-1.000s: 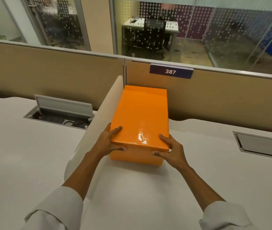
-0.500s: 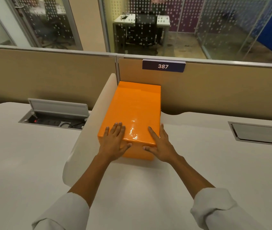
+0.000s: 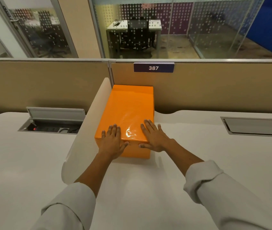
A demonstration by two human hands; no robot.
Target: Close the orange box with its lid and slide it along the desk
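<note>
A second ago both hands gripped the near corners of the orange box (image 3: 128, 117), fingers curled down its sides. Now the left hand (image 3: 112, 141) and right hand (image 3: 155, 137) lie flat, palms down on the lid's near end, and the box sits farther away, its far end against the beige partition (image 3: 215, 90)
</note>
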